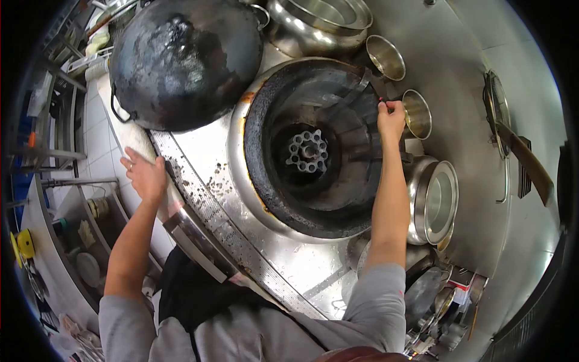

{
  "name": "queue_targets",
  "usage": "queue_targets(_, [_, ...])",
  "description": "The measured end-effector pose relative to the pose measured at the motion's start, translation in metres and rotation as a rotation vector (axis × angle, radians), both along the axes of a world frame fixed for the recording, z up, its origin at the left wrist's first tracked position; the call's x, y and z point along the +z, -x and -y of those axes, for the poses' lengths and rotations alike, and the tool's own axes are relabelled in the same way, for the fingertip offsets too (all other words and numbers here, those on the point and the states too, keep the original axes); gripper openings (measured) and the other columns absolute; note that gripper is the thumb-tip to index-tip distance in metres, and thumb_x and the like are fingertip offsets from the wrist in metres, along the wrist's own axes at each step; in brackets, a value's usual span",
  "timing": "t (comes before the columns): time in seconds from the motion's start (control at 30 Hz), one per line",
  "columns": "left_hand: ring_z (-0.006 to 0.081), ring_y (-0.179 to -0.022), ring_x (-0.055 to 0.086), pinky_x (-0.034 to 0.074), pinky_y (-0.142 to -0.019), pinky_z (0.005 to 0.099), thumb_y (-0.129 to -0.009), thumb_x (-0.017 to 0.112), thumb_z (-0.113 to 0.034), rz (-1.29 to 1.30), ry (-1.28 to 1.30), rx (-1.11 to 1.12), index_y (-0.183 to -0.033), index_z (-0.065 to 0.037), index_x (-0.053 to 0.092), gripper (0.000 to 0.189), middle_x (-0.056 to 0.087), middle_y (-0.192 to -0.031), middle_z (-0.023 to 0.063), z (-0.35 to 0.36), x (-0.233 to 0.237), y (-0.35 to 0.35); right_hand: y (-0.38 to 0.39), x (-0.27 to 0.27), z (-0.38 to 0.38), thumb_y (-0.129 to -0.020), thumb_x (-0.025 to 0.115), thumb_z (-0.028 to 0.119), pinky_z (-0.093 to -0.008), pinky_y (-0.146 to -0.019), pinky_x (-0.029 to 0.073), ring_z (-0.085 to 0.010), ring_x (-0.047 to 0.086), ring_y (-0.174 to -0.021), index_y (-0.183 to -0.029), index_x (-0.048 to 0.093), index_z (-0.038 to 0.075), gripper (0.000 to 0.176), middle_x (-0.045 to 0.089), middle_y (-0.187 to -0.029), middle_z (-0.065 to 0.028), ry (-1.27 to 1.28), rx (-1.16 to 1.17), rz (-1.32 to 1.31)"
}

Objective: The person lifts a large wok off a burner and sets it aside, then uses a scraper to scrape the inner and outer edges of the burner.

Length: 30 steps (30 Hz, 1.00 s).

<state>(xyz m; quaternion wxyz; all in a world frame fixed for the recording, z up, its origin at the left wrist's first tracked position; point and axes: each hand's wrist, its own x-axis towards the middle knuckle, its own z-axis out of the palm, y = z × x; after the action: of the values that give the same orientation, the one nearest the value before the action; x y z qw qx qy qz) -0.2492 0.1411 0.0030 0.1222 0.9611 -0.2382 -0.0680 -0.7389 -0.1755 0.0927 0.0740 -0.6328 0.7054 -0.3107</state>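
My right hand (392, 120) is closed at the far right rim of the round black wok burner (256, 163); the fingers are pinched on something small and dark that I cannot make out. Deep in the burner's middle sits a grey metal ring with round holes (307, 151). My left hand (146, 175) rests with spread fingers on the pale padded front edge (134, 140) of the steel counter, holding nothing. Beyond it, a large blackened wok (187, 63) lies on the counter at the upper left, its side handle toward me.
Steel pots stand behind (301, 33) and at the right (416, 199) of the burner. Two metal cups (386, 57) are near my right hand. A strainer and a wooden-handled tool (525, 157) hang on the right wall. Dark crumbs litter the perforated drain strip (211, 205).
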Motion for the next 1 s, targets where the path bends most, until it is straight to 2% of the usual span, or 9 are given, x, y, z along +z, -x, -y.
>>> queue_targets(0.07, [0.0516, -0.137, 0.039, 0.040, -0.110, 0.0545, -0.085, 0.071, -0.034, 0.005, 0.026, -0.016, -0.160, -0.003, 0.014, 0.099, 0.020, -0.160, 0.0346, 0.001, 0.000, 0.002, -0.001, -0.004, -0.001, -0.088, 0.075, 0.029, -0.0382, -0.079, 0.052, -0.0239, 0.068, -0.080, -0.102, 0.067, 0.004, 0.030, 0.073, -0.097, -0.0123, 0.085, 0.000, 0.000])
queue_targets(0.17, [0.0514, -0.137, 0.039, 0.041, -0.110, 0.0543, -0.085, 0.071, -0.034, -0.006, 0.010, -0.010, -0.160, -0.003, 0.014, 0.099, 0.021, -0.160, 0.0345, 0.002, -0.005, -0.002, 0.009, 0.010, 0.005, -0.087, 0.072, 0.035, -0.0444, -0.083, 0.053, -0.0353, 0.071, -0.089, -0.104, 0.067, 0.007, 0.033, 0.073, -0.094, -0.0161, -0.088, 0.062, -0.075])
queue_targets(0.23, [0.0514, -0.137, 0.039, 0.041, -0.110, 0.0544, -0.085, 0.070, -0.034, -0.001, -0.006, -0.006, -0.160, -0.002, 0.014, 0.099, 0.020, -0.161, 0.0342, 0.006, 0.000, -0.003, 0.017, 0.011, 0.007, -0.085, 0.073, 0.032, -0.0441, -0.083, 0.052, -0.0356, 0.070, -0.091, -0.101, 0.068, 0.006, 0.031, 0.073, -0.094, -0.0174, -0.176, 0.049, 0.155])
queue_targets(0.33, [0.0512, -0.137, 0.039, 0.041, -0.110, 0.0540, -0.085, 0.070, -0.035, 0.004, -0.008, 0.003, -0.160, -0.002, 0.015, 0.098, 0.020, -0.161, 0.0336, 0.003, -0.001, -0.001, 0.014, -0.014, 0.026, -0.085, 0.074, 0.030, -0.0425, -0.081, 0.052, -0.0346, 0.070, -0.088, -0.100, 0.068, 0.006, 0.030, 0.073, -0.094, -0.0171, -0.054, 0.021, -0.001])
queue_targets(0.53, [0.0512, -0.136, 0.041, 0.043, -0.108, 0.0536, -0.085, 0.072, -0.034, 0.006, -0.022, 0.000, -0.160, -0.001, 0.015, 0.099, 0.021, -0.160, 0.0337, 0.005, 0.000, 0.000, 0.016, 0.060, 0.015, -0.085, 0.074, 0.031, -0.0419, -0.081, 0.052, -0.0323, 0.069, -0.085, -0.096, 0.070, 0.006, 0.027, 0.072, -0.087, -0.0151, -0.287, 0.106, 0.036])
queue_targets(0.63, [0.0512, -0.135, 0.041, 0.043, -0.108, 0.0539, -0.085, 0.072, -0.034, 0.009, -0.015, -0.001, -0.159, -0.002, 0.016, 0.099, 0.021, -0.160, 0.0340, 0.004, 0.001, 0.000, 0.031, -0.021, 0.047, -0.084, 0.076, 0.032, -0.0416, -0.079, 0.052, -0.0306, 0.068, -0.082, -0.095, 0.070, 0.007, 0.028, 0.071, -0.085, -0.0141, 0.032, 0.125, 0.082])
queue_targets(0.77, [0.0512, -0.134, 0.042, 0.043, -0.108, 0.0542, -0.085, 0.071, -0.034, 0.028, 0.004, -0.022, -0.159, -0.001, 0.017, 0.098, 0.023, -0.159, 0.0351, 0.002, -0.005, -0.002, 0.017, 0.015, 0.026, -0.085, 0.075, 0.030, -0.0428, -0.083, 0.053, -0.0310, 0.070, -0.084, -0.097, 0.070, 0.007, 0.027, 0.073, -0.088, -0.0153, -0.089, 0.137, -0.043])
queue_targets(0.9, [0.0510, -0.135, 0.042, 0.042, -0.109, 0.0540, -0.084, 0.070, -0.035, 0.023, -0.005, 0.004, -0.159, -0.001, 0.017, 0.098, 0.022, -0.160, 0.0346, 0.007, -0.002, -0.002, 0.019, 0.051, 0.020, -0.085, 0.077, 0.023, -0.0361, -0.058, 0.052, -0.0185, 0.064, -0.057, -0.090, 0.069, 0.004, 0.021, 0.069, -0.075, -0.0089, -0.314, 0.028, 0.197])
queue_targets(1.0, [0.0508, -0.135, 0.041, 0.042, -0.109, 0.0538, -0.084, 0.070, -0.035, 0.022, -0.004, -0.004, -0.159, -0.001, 0.017, 0.098, 0.021, -0.160, 0.0340, 0.002, -0.002, -0.001, -0.001, 0.005, 0.029, -0.088, 0.075, 0.019, -0.0300, -0.050, 0.047, -0.0142, 0.063, -0.057, -0.090, 0.068, 0.002, 0.018, 0.067, -0.075, -0.0054, -0.052, 0.002, 0.145])
